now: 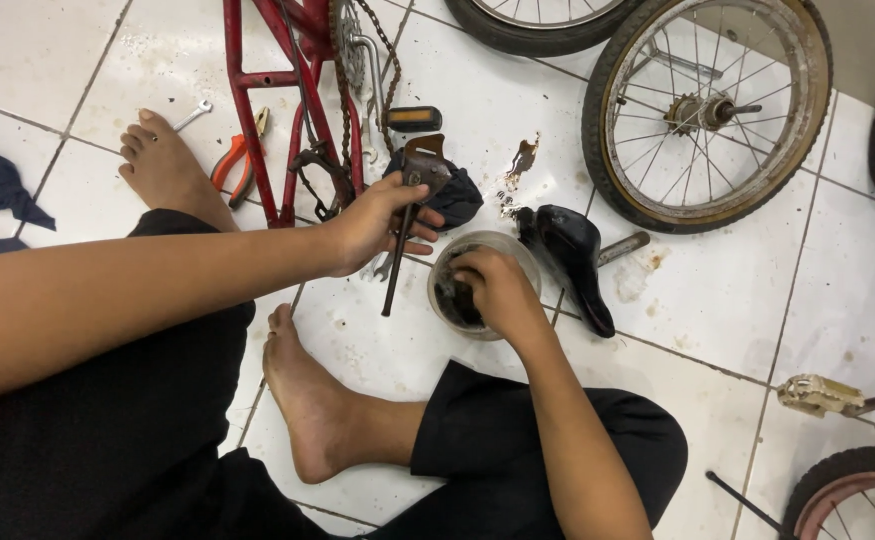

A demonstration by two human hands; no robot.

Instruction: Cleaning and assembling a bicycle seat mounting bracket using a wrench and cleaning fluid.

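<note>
My left hand (pixel 376 222) grips a rusty bicycle kickstand (pixel 413 200), its bracket up and its thin leg pointing down toward the floor. My right hand (pixel 496 290) reaches into a small round tub (pixel 440 272) of dark grease, fingers curled inside it. The tub sits on the white tiled floor just right of the kickstand. A dark rag (pixel 458 198) lies behind the left hand.
A red bicycle frame (pixel 270 100) with chain lies at the back. A spoked wheel (pixel 703 110), a black saddle (pixel 570 255), a black pedal (pixel 414 119), orange pliers (pixel 233 160) and a wrench (pixel 194 115) lie around. My bare feet (pixel 308 400) rest on the tiles.
</note>
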